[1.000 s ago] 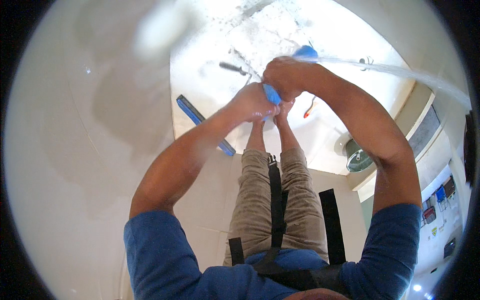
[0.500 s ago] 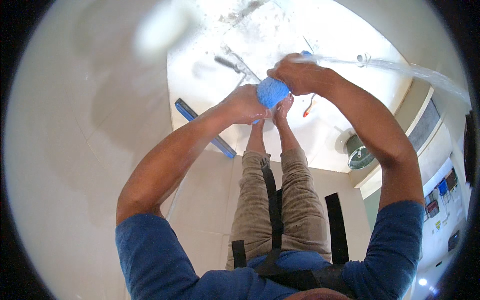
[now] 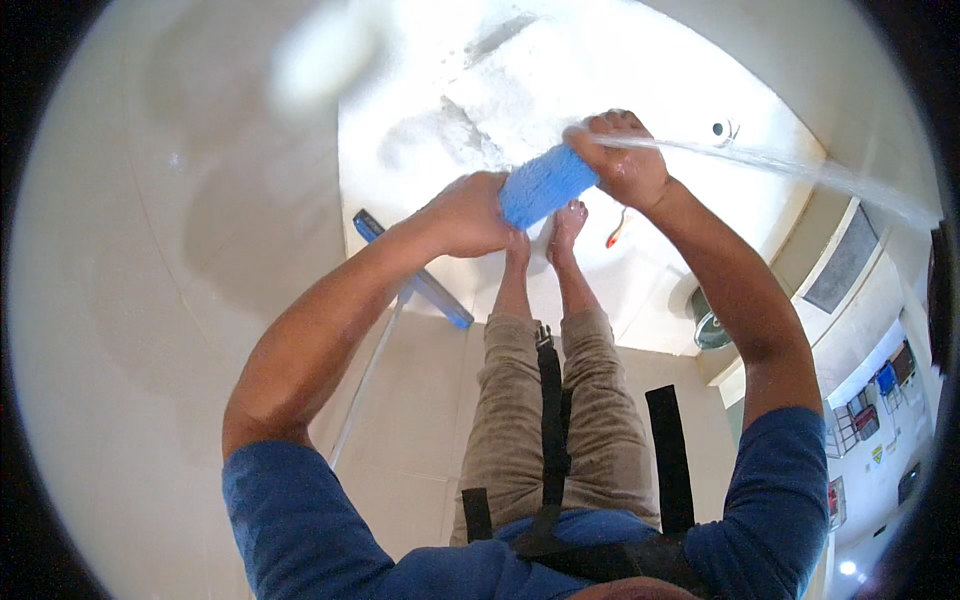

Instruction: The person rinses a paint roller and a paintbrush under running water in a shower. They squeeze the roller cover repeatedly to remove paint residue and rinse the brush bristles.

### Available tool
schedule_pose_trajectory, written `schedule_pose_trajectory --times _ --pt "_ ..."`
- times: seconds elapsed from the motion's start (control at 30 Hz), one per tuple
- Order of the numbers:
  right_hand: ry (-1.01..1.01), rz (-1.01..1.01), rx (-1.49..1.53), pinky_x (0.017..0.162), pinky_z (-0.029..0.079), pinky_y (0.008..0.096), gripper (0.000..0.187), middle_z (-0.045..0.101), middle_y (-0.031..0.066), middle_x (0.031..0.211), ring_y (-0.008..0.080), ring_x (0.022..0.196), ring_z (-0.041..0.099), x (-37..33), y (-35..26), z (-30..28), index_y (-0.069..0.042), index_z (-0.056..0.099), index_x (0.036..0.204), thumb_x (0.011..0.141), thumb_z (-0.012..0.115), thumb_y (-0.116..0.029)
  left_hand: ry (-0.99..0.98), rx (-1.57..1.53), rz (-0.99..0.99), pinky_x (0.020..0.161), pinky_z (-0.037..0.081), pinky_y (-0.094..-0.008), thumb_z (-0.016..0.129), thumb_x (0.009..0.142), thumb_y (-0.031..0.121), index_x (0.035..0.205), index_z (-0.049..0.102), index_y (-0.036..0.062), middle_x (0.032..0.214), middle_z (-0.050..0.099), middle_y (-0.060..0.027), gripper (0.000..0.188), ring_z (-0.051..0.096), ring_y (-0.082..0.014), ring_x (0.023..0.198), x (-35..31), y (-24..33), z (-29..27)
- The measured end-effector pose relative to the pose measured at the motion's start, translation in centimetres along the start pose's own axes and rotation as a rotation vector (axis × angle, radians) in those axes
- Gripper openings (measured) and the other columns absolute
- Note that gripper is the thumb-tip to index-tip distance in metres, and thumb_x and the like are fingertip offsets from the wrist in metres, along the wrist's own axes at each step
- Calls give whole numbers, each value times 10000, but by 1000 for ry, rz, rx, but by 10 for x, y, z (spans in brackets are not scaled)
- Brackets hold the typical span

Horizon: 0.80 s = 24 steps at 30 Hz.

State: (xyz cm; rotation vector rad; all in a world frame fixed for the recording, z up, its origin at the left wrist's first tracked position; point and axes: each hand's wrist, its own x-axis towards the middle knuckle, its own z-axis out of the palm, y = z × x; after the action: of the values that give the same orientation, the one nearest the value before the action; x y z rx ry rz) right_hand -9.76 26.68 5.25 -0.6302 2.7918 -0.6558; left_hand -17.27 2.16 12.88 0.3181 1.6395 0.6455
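Note:
A fluffy blue microfibre pad [image 3: 548,188], roughly tube-shaped, is stretched between my two hands over the pale wet floor. My left hand [image 3: 472,215] grips its lower-left end, the fingers hidden behind the wrist and pad. My right hand [image 3: 625,165] closes around its upper-right end, fingers curled over. A stream of clear water [image 3: 790,158] comes in from the right and strikes my right hand. My bare feet [image 3: 566,230] stand below the pad.
To the left lies a blue bar-headed floor tool [image 3: 440,293] with a thin pole [image 3: 372,385]. An orange-tipped tool [image 3: 618,232] lies right of my feet. A dark green bucket [image 3: 708,322] stands by the low ledge at right. A round drain-like fitting [image 3: 722,130] is farther back.
The bunched pad is now drawn out into a longer, tilted tube. My hands have moved apart, the left slightly down. A dark-handled tool beyond my hands no longer shows.

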Motion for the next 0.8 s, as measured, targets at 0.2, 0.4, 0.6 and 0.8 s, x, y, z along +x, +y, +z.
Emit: schedule_pose_trajectory --times 0.2,0.4,0.6,0.8 --pt "-627 -28 312 857 508 450 438 699 111 927 294 903 680 32 8 -12 -88 663 1030 611 780 -37 41 391 4 754 562 -434 754 742 198 1111 614 10 844 691 -223 437 704 -355 846 -5 -6 11" --pt "-1202 120 633 711 524 416 599 724 113 893 249 781 674 46 19 -20 -51 699 1034 468 879 -128 305 615 191 696 562 -446 731 774 161 1172 568 37 829 677 -176 447 700 -349 793 -13 -21 34" --pt "-766 576 1546 600 567 329 574 696 171 835 200 712 679 -2 54 17 35 641 1176 727 781 -295 499 575 294 665 574 -437 728 726 99 1150 573 34 870 676 -172 456 698 -339 744 -7 -29 36" --pt "59 855 1494 583 505 269 671 679 117 842 151 710 633 2 36 29 -37 615 1267 977 420 -609 372 -1 118 656 569 -357 719 727 114 1119 596 12 869 699 -133 424 688 -233 697 21 -38 56"
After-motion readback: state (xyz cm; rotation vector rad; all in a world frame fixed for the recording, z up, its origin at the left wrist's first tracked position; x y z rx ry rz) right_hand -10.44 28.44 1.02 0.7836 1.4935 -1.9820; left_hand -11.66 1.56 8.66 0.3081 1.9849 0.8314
